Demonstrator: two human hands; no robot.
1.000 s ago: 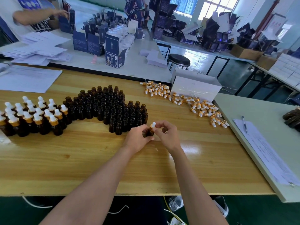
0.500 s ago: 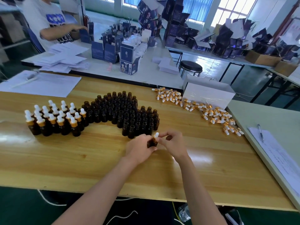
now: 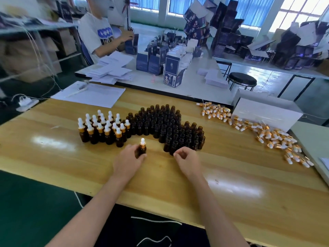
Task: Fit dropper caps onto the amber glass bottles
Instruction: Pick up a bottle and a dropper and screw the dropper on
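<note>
Gripping the capped amber bottle [image 3: 142, 150] upright in curled fingers of the left hand [image 3: 127, 162]; holding the right hand [image 3: 188, 162] just beside, fingers loosely curled on nothing, near the uncapped bottles [image 3: 178, 132]; leaving dropper caps [image 3: 267, 136] well right.

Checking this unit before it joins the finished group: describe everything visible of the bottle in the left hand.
The amber glass bottle is small, dark brown and upright, capped with a gold collar and white bulb. The left hand grips its body, hiding the base, over the wooden table, in front of the capped bottles. Nothing else touches it.
</note>
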